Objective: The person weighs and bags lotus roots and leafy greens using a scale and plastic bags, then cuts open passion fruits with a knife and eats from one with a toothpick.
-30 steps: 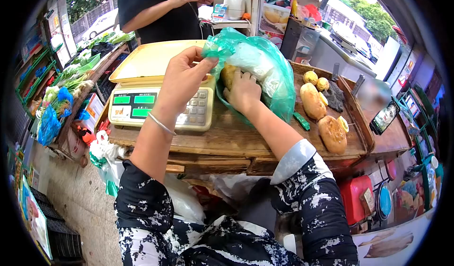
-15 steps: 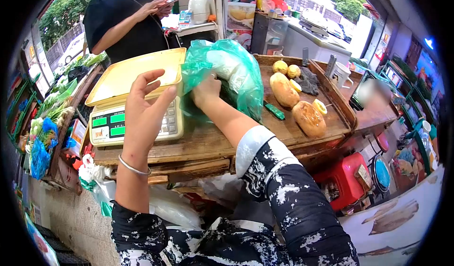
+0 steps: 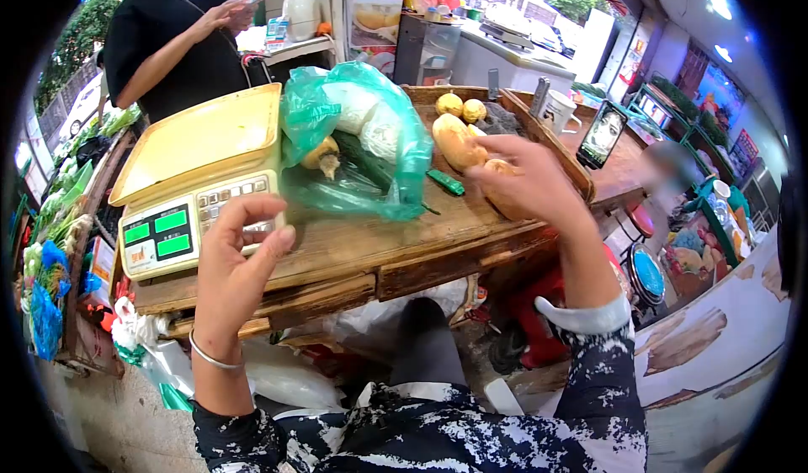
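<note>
Reaching seems in hand: left of centre, the left hand (image 3: pixel 238 258) hangs half-curled, empty; right of centre, the right hand (image 3: pixel 534 180) spreads over roots (image 3: pixel 454 140), contact unclear. Gripping one would mean closing that hand. Beyond, upper centre, sits a green bag (image 3: pixel 379 185).

With the one green bag (image 3: pixel 412 140) as clock centre, twelve away from the wearer, I counted one scale (image 3: pixel 198 145) with three lit displays (image 3: pixel 171 221) towards nine, one person (image 3: pixel 168 44) at ten, two small round yellow fruits (image 3: pixel 449 104) before three, one mug (image 3: pixel 555 113) and one phone (image 3: pixel 602 135) near three, two large tan pieces (image 3: pixel 454 140) from three to four, and one green bundle (image 3: pixel 445 183) at four.
</note>
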Demonstrator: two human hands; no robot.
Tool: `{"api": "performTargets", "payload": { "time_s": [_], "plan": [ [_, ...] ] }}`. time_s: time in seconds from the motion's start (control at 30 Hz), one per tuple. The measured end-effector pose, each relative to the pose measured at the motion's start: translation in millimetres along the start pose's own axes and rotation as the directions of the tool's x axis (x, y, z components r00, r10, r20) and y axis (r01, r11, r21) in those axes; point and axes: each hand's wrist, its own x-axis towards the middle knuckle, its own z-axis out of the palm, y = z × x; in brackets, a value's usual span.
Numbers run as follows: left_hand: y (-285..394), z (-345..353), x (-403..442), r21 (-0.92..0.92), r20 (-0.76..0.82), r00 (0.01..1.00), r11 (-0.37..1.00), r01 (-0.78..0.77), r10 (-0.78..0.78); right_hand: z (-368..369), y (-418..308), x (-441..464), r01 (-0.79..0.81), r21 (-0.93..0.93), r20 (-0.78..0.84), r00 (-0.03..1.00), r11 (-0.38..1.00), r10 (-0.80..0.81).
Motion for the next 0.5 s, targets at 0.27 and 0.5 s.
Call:
{"api": "performTargets", "payload": {
  "time_s": [0.27, 0.5],
  "plan": [
    [-4, 52, -2, 0.137, 0.459, 0.886, 0.979, -0.148, 0.069, -52, 97, -96, -0.486, 0.273, -0.266, 0.791, 0.83, 0.551],
    [-12, 74, -8, 0.185, 0.834, 0.552, 0.952, -0.244, -0.021, -21, 108, -93, -0.533, 0.343, -0.157, 0.78, 0.774, 0.606]
  ]
}}
